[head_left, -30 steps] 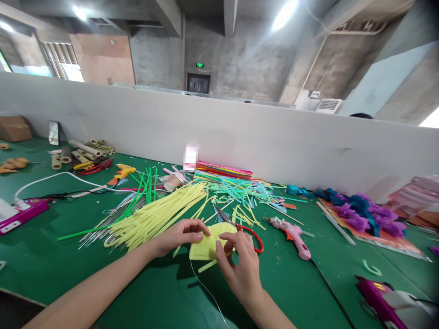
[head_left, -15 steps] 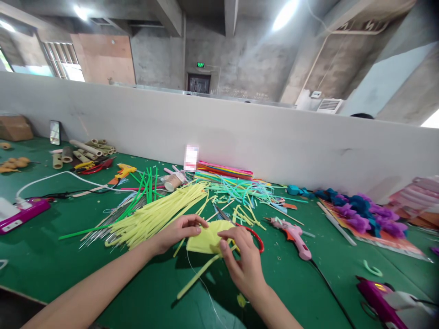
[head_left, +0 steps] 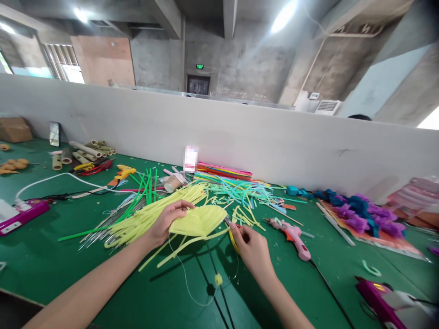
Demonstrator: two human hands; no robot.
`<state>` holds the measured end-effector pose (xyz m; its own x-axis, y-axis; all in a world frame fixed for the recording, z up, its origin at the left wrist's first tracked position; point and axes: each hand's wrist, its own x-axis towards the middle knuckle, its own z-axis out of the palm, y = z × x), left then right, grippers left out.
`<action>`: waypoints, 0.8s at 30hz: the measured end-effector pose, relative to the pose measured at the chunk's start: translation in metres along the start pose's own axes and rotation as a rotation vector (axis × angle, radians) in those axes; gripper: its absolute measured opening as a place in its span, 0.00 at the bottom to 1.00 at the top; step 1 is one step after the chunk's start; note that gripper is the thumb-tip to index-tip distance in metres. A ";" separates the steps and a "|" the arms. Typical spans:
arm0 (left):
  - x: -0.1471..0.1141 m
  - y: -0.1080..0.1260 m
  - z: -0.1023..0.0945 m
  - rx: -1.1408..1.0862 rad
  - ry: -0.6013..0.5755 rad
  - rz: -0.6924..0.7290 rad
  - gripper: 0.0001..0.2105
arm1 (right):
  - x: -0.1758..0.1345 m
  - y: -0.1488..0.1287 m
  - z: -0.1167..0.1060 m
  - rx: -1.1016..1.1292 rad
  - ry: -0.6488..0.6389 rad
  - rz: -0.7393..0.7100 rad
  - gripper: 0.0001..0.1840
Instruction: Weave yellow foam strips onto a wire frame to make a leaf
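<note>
Fingers of left hand (head_left: 168, 220) pinch yellow pipe-cleaner fan (head_left: 199, 221) by upper-left edge; right hand (head_left: 253, 247) fingers curled around scissors (head_left: 227, 221), just beside fan's right edge

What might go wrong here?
The red-handled metal scissors in the right hand could nick the yellow fuzzy fan-shaped piece that the left hand holds. The thin pale looping thread below might snag. The pink plastic glue gun nearby could get bumped.
</note>
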<state>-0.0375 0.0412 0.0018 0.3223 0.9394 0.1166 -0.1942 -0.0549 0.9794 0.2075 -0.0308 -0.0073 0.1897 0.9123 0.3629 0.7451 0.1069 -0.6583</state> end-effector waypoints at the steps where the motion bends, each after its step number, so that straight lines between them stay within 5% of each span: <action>1: 0.000 0.000 -0.001 -0.010 0.006 0.005 0.12 | 0.000 0.000 0.000 -0.012 -0.013 -0.007 0.27; 7: 0.000 0.002 -0.002 -0.052 -0.011 0.003 0.11 | -0.002 0.001 0.004 0.059 -0.069 -0.007 0.24; 15: -0.004 0.001 0.005 -0.080 -0.231 -0.189 0.18 | 0.000 -0.003 0.004 0.488 -0.212 0.108 0.21; 21: -0.010 -0.006 0.006 0.129 -0.268 -0.333 0.22 | -0.003 -0.008 0.005 0.673 -0.354 0.210 0.20; 24: -0.013 -0.004 0.009 0.181 -0.397 -0.308 0.25 | -0.004 -0.008 0.007 0.712 -0.389 0.233 0.19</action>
<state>-0.0328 0.0263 -0.0019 0.6719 0.7227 -0.1620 0.1165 0.1128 0.9868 0.1958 -0.0328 -0.0085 -0.0424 0.9991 -0.0007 0.1084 0.0039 -0.9941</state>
